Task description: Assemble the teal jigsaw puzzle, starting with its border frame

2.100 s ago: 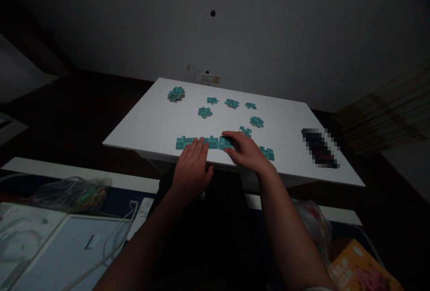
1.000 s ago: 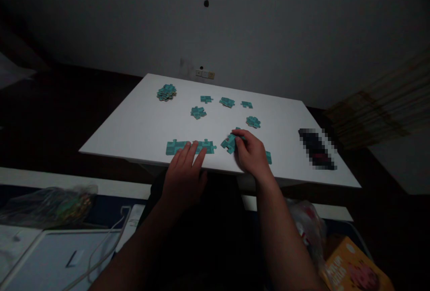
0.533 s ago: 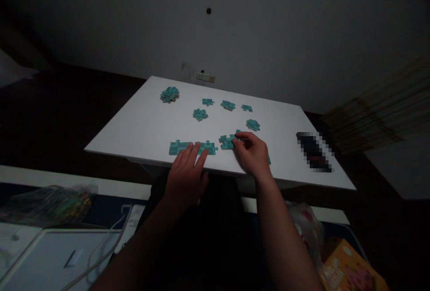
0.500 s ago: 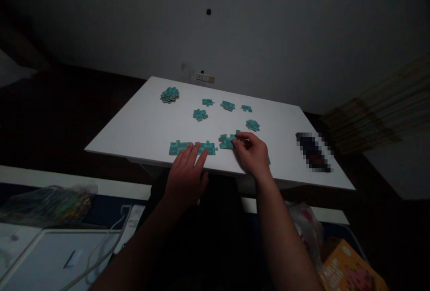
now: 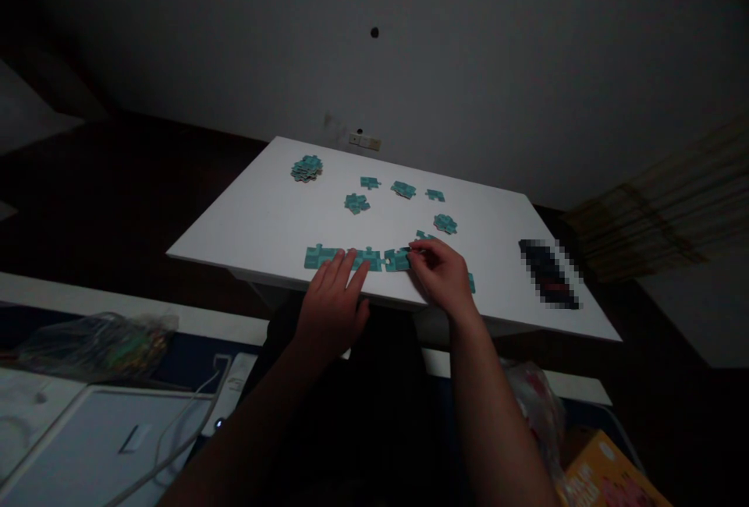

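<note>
Along the near edge of the white table lies a joined strip of teal jigsaw pieces (image 5: 319, 257). My left hand (image 5: 333, 300) rests on this strip, fingers stretched out and flat. Just right of the strip's end is a teal puzzle piece (image 5: 398, 260), pinched at its right side by my right hand (image 5: 441, 273). Its left edge is at the strip's end tab; whether they interlock I cannot tell. Behind my right fingers, another teal piece (image 5: 425, 235) shows in part. One more piece (image 5: 471, 282) peeks out right of my right wrist, mostly hidden.
A stack of puzzle pieces (image 5: 307, 168) sits at the back left of the table (image 5: 246, 210). Several loose pieces and small piles, among them one pile (image 5: 403, 189), lie across the middle. A blurred-out dark object (image 5: 548, 273) lies at the right. An orange box (image 5: 608, 472) is below right.
My right hand has brought the pinched piece down and closer to the strip's right end. My left hand stays on the strip. The whole view has shifted slightly.
</note>
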The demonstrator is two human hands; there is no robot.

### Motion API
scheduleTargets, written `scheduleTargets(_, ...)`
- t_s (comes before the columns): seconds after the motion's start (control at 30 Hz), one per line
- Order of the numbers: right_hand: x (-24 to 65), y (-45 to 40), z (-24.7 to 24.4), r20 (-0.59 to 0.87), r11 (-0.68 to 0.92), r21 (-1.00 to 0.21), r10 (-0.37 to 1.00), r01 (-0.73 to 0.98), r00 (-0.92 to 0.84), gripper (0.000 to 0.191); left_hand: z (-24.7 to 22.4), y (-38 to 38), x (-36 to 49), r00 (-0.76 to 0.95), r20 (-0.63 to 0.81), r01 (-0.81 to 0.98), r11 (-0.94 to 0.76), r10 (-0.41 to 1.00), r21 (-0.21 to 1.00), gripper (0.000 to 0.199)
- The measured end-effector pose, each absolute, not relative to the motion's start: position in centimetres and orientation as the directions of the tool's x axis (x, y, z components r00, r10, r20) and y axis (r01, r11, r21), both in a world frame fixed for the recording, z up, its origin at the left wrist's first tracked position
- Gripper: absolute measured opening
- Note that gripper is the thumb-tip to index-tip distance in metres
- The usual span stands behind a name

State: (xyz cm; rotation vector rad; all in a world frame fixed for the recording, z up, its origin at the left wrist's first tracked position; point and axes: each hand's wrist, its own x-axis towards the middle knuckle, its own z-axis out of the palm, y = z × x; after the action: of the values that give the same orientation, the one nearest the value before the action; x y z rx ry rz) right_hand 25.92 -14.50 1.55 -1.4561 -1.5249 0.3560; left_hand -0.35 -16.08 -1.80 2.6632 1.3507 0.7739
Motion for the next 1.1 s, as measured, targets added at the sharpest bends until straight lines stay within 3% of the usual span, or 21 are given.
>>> scheduleTargets(0.17, 25.8, -14.4, 1.6, 0.399, 0.219, -0.762, 0.900, 0.610, 0.176, 0.017, -1.9, -16.0, -0.3, 0.490, 0.408, 0.740, -0.615, 0.770, 0.271, 0.071)
scheduleTargets(0.47, 25.4, -14.4, 1.5, 0.466, 0.333, -0.609, 0.884, 0.720, -0.014, 0.021, -1.6, -16.1, -0.3, 0.487, 0.400, 0.752, -0.606, 0.776, 0.259, 0.070)
scheduleTargets(0.67, 25.2, -14.4, 1.1, 0.468, 0.326, -0.569, 0.883, 0.755, -0.029, 0.026, -0.8, -16.4, 0.2, 0.473, 0.388, 0.765, -0.587, 0.791, 0.263, 0.074)
scheduleTargets(0.87, 24.8, -14.6, 1.0, 0.415, 0.336, -0.523, 0.903, 0.783, -0.110, 0.026, -0.4, -16.6, 3.0, 0.581, 0.336, 0.709, -0.664, 0.741, 0.239, 0.077)
scheduleTargets(1.1, 26.5, -14.4, 1.1, 0.600, 0.139, -0.466, 0.775, 0.874, 0.197, 0.031, -0.5, -16.6, 3.6, 0.587, 0.350, 0.696, -0.676, 0.730, 0.242, 0.070)
